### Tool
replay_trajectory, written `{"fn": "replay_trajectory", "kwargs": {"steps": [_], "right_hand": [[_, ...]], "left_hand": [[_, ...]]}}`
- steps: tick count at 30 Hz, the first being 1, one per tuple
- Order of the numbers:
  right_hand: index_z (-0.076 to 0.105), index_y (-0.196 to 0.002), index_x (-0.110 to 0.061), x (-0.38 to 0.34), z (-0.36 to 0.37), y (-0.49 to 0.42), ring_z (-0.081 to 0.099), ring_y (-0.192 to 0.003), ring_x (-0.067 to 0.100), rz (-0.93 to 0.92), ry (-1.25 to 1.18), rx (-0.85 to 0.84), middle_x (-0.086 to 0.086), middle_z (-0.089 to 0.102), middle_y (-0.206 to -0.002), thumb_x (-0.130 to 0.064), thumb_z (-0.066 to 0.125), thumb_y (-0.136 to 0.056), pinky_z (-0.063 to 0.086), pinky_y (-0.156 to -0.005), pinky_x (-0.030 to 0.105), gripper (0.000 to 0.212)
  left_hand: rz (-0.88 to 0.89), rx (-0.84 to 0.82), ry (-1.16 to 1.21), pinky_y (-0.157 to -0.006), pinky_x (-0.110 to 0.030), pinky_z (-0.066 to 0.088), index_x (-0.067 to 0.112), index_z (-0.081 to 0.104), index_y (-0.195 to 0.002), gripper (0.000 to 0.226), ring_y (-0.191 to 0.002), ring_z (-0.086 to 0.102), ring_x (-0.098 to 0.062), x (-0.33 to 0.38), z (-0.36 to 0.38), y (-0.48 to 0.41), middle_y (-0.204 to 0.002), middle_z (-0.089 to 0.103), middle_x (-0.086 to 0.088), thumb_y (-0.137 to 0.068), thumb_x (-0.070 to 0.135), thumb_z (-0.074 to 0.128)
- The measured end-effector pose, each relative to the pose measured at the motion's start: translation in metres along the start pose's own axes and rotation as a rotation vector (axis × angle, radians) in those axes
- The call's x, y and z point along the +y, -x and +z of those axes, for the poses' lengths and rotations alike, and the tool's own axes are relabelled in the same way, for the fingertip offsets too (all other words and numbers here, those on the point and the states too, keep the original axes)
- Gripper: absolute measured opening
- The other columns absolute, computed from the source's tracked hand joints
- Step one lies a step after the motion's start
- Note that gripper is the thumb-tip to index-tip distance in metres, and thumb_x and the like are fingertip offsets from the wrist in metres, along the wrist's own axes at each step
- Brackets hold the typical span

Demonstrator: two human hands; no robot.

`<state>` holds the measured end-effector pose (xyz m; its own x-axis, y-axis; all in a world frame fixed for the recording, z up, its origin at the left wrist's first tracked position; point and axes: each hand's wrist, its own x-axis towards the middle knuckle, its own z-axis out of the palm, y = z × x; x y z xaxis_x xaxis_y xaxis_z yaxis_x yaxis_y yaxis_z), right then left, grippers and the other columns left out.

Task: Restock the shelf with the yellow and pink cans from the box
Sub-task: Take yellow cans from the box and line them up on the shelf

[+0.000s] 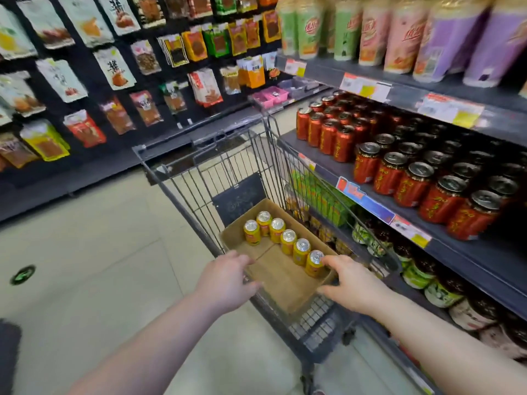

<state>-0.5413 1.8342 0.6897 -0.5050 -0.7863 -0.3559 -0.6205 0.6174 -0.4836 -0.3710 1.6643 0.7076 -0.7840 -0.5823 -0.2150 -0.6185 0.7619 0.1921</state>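
A shallow cardboard box (275, 270) lies in a wire shopping cart (199, 181). Several yellow cans (288, 241) with silver tops stand in a row along the box's right side, and one more yellow can (252, 232) stands left of the row at the far end. No pink cans show in the box. My left hand (228, 283) grips the box's near-left corner, fingers over the rim and thumb outside. My right hand (349, 283) holds the near-right corner, its fingertips touching the nearest yellow can (313, 265).
To the right a dark shelf (445, 240) carries rows of red cans (387, 172), with tall cups (370, 32) on the shelf above and green and dark bottles (422, 276) below. Snack bags (114, 69) hang on the left wall. A pale tiled floor (99, 252) lies left of the cart.
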Motion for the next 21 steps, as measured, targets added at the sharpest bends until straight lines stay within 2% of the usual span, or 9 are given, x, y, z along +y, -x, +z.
{"fn": "replay_trajectory", "kwargs": {"steps": [6, 11, 17, 21], "right_hand": [[0.037, -0.136, -0.031, 0.017, -0.002, -0.066, 0.047, -0.121, 0.021, 0.074, -0.001, -0.044, 0.000, 0.041, -0.138, -0.043, 0.063, -0.080, 0.044, -0.097, 0.036, 0.063], [0.038, -0.135, -0.027, 0.039, 0.014, -0.097, 0.048, -0.119, 0.024, 0.160, -0.034, -0.082, 0.003, 0.044, -0.136, -0.043, 0.062, -0.080, 0.044, -0.096, 0.039, 0.062], [0.040, -0.134, -0.028, 0.065, 0.042, -0.129, 0.045, -0.123, 0.025, 0.346, -0.108, -0.062, 0.002, 0.042, -0.136, -0.041, 0.061, -0.080, 0.043, -0.098, 0.040, 0.059], [0.036, -0.137, -0.027, 0.077, 0.066, -0.157, 0.044, -0.124, 0.024, 0.477, -0.159, -0.030, 0.003, 0.039, -0.140, -0.039, 0.061, -0.081, 0.042, -0.099, 0.037, 0.063]], "left_hand": [[0.022, -0.111, 0.002, -0.092, -0.034, 0.045, 0.025, 0.053, -0.122, 0.053, -0.107, 0.054, -0.021, -0.002, 0.015, -0.070, -0.117, 0.055, 0.000, -0.078, 0.054, 0.058], [0.096, -0.249, -0.036, -0.094, -0.034, 0.043, 0.026, 0.048, -0.130, 0.058, -0.109, 0.053, -0.023, 0.002, 0.040, -0.116, -0.116, 0.053, -0.003, -0.080, 0.054, 0.056], [0.212, -0.371, -0.008, -0.098, -0.036, 0.040, 0.022, 0.049, -0.128, 0.057, -0.118, 0.049, -0.024, 0.002, 0.075, -0.183, -0.128, 0.050, -0.003, -0.080, 0.051, 0.059], [0.296, -0.462, -0.024, -0.094, -0.035, 0.042, 0.022, 0.047, -0.129, 0.058, -0.116, 0.050, -0.025, -0.004, 0.102, -0.228, -0.129, 0.048, -0.005, -0.080, 0.049, 0.060]]}}
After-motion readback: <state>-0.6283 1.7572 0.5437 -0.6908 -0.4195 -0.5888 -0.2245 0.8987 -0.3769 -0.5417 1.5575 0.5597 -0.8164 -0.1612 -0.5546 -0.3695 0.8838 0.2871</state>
